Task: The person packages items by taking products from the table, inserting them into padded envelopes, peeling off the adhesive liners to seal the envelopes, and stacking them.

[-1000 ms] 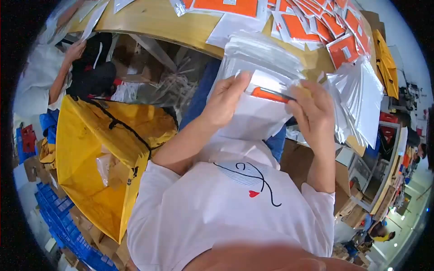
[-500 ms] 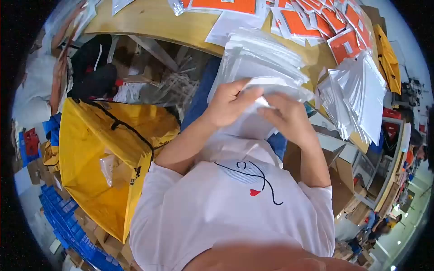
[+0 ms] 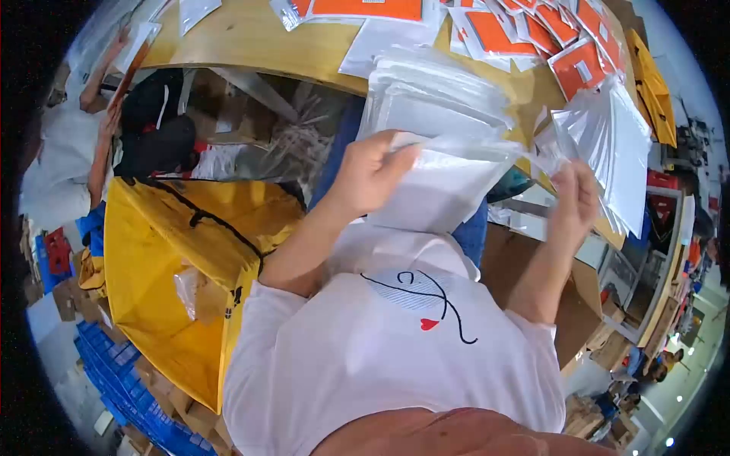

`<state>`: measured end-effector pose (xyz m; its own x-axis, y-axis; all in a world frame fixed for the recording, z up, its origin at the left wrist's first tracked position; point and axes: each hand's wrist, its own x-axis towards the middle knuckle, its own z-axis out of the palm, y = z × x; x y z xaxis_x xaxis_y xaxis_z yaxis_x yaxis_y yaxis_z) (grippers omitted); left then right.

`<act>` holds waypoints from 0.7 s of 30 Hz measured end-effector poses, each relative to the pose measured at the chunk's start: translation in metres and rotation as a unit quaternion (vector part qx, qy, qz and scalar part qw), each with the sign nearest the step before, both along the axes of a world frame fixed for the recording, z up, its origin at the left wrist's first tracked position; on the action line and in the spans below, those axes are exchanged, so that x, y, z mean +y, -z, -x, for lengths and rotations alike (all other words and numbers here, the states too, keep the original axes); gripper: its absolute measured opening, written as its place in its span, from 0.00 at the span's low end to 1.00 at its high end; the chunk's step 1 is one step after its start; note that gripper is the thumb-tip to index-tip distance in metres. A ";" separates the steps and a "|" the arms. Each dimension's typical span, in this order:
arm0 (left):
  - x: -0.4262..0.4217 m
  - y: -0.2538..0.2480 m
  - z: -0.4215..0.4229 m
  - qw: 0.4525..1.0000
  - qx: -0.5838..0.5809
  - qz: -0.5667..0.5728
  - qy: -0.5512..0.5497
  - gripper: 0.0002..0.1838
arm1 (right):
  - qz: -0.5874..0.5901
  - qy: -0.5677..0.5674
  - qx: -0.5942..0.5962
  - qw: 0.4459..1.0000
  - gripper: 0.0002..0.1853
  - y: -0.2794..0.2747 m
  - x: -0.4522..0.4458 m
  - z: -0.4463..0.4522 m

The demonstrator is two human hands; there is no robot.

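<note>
My left hand (image 3: pixel 374 173) grips the left edge of a white plastic mailing bag (image 3: pixel 456 176), thumb on top. The bag hangs over my lap, in front of a stack of similar white bags (image 3: pixel 433 110) at the table's edge. Out to the right, my right hand (image 3: pixel 574 204) is closed in a pinch. A thin, translucent strip (image 3: pixel 541 161) runs from the bag's upper right corner to its fingers. Close behind that hand lies a fanned pile of white bags (image 3: pixel 608 152).
Orange packets in clear sleeves (image 3: pixel 502 34) cover the far side of the wooden table (image 3: pixel 251 38). A large yellow bag (image 3: pixel 167 304) stands open at my left. Cardboard (image 3: pixel 532 281) is under my right arm. Another person's arm (image 3: pixel 99 144) shows at far left.
My right hand has moved right, away from my left hand, drawing the thin strip out from the bag. The left hand keeps its hold and has shifted slightly left.
</note>
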<state>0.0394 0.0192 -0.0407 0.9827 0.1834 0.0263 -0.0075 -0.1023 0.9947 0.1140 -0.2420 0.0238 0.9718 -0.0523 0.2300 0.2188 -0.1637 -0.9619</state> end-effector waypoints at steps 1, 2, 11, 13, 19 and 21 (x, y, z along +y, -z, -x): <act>0.003 0.001 0.000 1.000 0.000 0.003 0.001 0.07 | 0.136 0.028 0.013 0.990 0.06 -0.004 -0.026 0.002; 0.005 0.001 0.001 1.000 -0.013 0.011 -0.003 0.07 | 0.270 0.056 0.027 0.961 0.08 -0.008 -0.045 0.007; 0.005 -0.006 0.006 0.998 -0.033 0.022 0.055 0.11 | -0.039 -0.024 0.114 0.992 0.14 0.016 0.008 0.028; 0.012 -0.010 0.006 0.992 -0.074 -0.033 0.093 0.13 | -0.053 -0.146 0.106 0.982 0.15 0.042 0.004 0.019; 0.038 -0.006 0.003 0.974 -0.103 -0.076 0.188 0.16 | -0.037 -0.349 0.117 0.929 0.14 0.054 -0.005 -0.003; 0.040 -0.008 0.001 0.969 -0.103 -0.074 0.212 0.16 | -0.027 -0.372 0.120 0.920 0.14 0.049 -0.005 -0.006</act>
<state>0.0386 0.0593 -0.0326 0.9404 -0.2555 0.2245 -0.2762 -0.1883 0.9425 0.1197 -0.2469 -0.0256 0.7663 0.6422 0.0198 0.0303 -0.0053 -0.9995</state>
